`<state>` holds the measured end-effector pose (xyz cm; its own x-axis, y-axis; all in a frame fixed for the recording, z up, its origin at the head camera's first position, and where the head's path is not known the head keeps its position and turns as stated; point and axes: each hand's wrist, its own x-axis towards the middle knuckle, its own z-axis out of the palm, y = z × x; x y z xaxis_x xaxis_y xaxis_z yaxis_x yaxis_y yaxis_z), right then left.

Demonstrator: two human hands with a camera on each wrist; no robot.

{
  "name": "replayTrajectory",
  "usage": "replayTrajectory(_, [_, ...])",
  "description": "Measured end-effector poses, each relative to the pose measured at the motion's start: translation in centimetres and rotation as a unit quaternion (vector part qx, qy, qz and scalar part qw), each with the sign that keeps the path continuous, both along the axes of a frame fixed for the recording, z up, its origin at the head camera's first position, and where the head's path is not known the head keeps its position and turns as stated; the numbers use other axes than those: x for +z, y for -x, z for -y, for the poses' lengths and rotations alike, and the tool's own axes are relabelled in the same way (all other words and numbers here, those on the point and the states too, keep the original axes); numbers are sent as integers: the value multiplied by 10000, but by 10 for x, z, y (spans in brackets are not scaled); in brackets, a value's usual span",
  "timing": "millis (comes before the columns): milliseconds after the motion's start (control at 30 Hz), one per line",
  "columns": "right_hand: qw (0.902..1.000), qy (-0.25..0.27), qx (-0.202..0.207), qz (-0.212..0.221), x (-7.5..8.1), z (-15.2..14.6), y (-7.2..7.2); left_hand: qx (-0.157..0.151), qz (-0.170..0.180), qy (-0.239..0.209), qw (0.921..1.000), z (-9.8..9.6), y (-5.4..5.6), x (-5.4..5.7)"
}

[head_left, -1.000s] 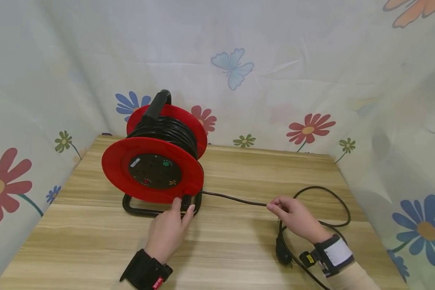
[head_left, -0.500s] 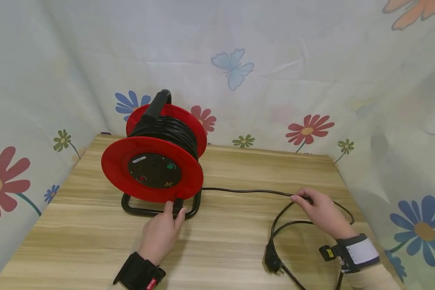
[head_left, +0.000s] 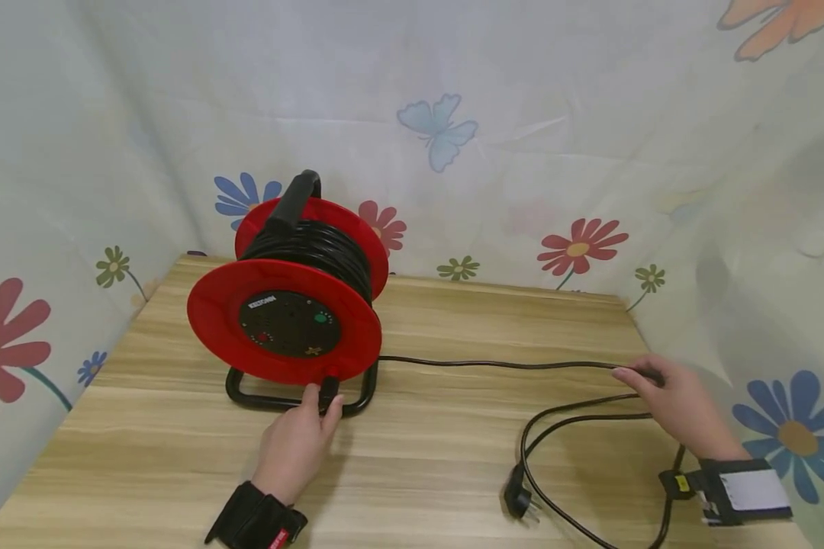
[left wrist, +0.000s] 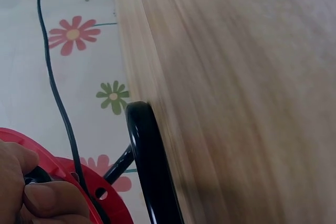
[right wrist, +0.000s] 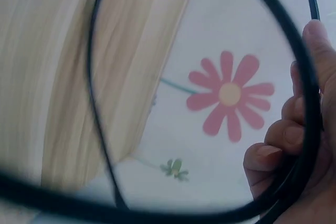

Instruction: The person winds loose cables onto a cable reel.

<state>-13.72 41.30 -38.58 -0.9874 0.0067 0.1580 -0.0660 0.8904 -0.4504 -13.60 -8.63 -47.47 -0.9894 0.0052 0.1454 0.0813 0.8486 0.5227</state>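
Observation:
A red cable reel [head_left: 209, 309] wound with black cable stands at the left of the table on a black tube frame [head_left: 261, 401]. At the lower rim of its front disc, my left hand [head_left: 291, 450] grips the black crank knob [head_left: 329, 390]. A length of black cable [head_left: 481, 364] runs from the reel to my right hand [head_left: 683, 404], which pinches it near the table's right side. In the right wrist view, curled fingers [right wrist: 286, 135] hold the cable, with loops of it in front. The black plug [head_left: 518, 499] lies on the table, left of the loose loop.
The wooden table [head_left: 426, 450] is bordered by a flower-printed curtain [head_left: 508, 152] at the back and sides. Loose cable [head_left: 563, 511] curves across the table's front right. The reel's black carrying handle [head_left: 294, 202] rises over the top.
My right hand has moved right with the cable, drawing out a longer stretch. The front disc has turned, and my left hand has shifted slightly left with the knob. The plug has slid a little left.

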Motion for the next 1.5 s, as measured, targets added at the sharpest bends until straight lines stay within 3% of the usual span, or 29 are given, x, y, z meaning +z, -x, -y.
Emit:
replayTrajectory(167, [9993,-247,-241,161,3,-20,-8,5,148,-149,9998,8,0,-3])
replayTrajectory(267, [9977,-301,-388,472,6,-30,-11,43,162,-237,9996,15,0,-4])
replayTrajectory(433, [9982,-348,-165,462,-1,-35,-8,67,133,-286,9995,18,-2,-2])
replayTrajectory(867, [9994,-333,-88,104,-16,-24,-8,177,507,-680,9962,21,-2,-3])
replayTrajectory(1167, [9996,-163,-96,209,-24,-8,-3,321,588,-626,9958,40,-2,1])
replayTrajectory(1500, [9997,-226,38,58,-31,9,6,531,1009,-1202,9862,63,1,4])
